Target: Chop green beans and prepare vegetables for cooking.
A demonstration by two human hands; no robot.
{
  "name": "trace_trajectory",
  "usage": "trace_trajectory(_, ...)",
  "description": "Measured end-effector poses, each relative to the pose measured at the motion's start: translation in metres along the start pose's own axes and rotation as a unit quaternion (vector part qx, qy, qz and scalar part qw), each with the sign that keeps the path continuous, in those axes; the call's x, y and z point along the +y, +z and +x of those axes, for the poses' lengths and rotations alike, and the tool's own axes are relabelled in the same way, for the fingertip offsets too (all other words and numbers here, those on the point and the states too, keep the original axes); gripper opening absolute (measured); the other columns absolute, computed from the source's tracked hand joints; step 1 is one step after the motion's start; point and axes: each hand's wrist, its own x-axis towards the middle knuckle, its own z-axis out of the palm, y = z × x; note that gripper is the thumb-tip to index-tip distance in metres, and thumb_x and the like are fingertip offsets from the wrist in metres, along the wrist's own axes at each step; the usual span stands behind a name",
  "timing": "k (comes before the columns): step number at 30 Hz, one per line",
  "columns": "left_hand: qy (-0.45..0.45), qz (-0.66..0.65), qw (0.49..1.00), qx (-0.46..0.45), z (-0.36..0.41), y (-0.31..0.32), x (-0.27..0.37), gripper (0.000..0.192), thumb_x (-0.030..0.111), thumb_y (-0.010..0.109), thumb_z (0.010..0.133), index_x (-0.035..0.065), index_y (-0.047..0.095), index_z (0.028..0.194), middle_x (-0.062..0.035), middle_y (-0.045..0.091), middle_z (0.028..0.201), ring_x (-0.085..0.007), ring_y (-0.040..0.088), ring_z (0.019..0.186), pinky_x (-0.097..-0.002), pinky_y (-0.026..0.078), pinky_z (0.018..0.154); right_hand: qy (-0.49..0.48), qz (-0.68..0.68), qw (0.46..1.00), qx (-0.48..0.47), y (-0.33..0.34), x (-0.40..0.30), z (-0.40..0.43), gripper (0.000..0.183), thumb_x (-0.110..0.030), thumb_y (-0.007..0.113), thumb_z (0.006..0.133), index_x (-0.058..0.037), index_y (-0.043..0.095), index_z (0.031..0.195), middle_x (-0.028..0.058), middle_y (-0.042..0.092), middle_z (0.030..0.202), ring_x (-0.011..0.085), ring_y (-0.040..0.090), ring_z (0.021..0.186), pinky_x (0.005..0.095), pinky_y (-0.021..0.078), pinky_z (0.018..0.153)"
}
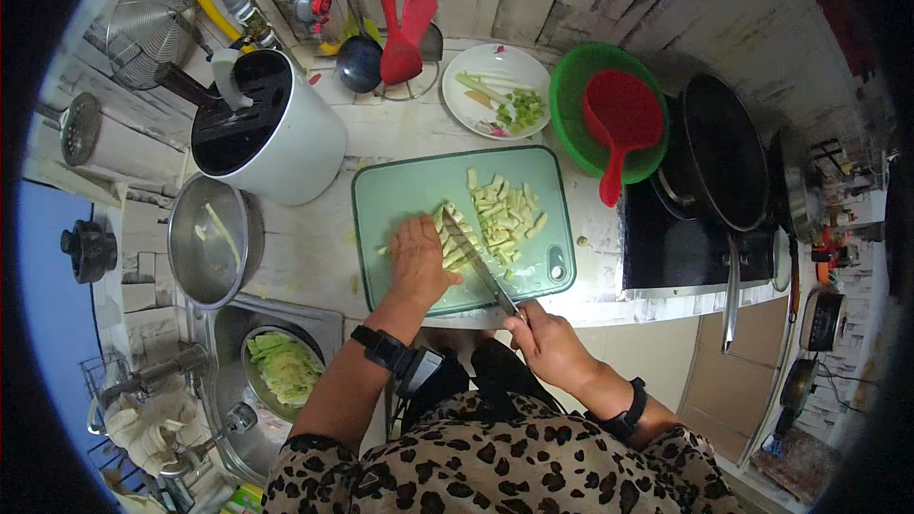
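Note:
On the green cutting board [400, 185] lies a pile of pale green chopped vegetable pieces [503, 214], towards the right. My right hand [546, 339] grips the handle of a kitchen knife [478, 264] near the board's front edge. Its blade slants up and left across the board, along the right side of a bunch of pale vegetable strips [457, 239]. My left hand [421, 260] presses on that bunch from the left, fingers bent over it and hiding part of it. The knife tip is close to the far end of the strips.
Behind the board stand a plate [464, 111] with cut green onion and a green basin [571, 135] holding a red ladle-shaped strainer [621, 114]. A white knife block [307, 135] and steel bowl [246, 228] stand left. The sink [321, 318] holds leafy vegetables [285, 368]. A wok [725, 150] sits right.

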Motion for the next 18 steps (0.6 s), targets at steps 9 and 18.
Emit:
trace_trajectory(9,0.003,-0.010,1.000,-0.026,0.003,0.009,-0.003,0.090,0.024,0.087,0.050,-0.0052,0.042,0.122,-0.0183,0.047,0.117,-0.0344,0.043,0.111,-0.0447,0.033,0.095,-0.051,-0.031,0.997,0.041,0.039,0.009,0.069,0.034,-0.028,0.049,0.096,0.0056,0.047,0.094,0.0267,0.059,0.069,0.0460,0.058,0.065,0.0472,0.0467,0.058)
trace_trajectory(18,-0.006,-0.017,1.000,-0.024,-0.001,0.005,-0.008,0.088,0.025,0.086,0.052,-0.0037,0.042,0.121,-0.0174,0.047,0.118,-0.0337,0.042,0.114,-0.0449,0.033,0.094,-0.039,-0.008,0.999,0.037,0.046,0.023,0.040,0.031,-0.027,0.050,0.095,0.0038,0.046,0.093,0.0279,0.057,0.066,0.0473,0.057,0.063,0.0502,0.0450,0.056)
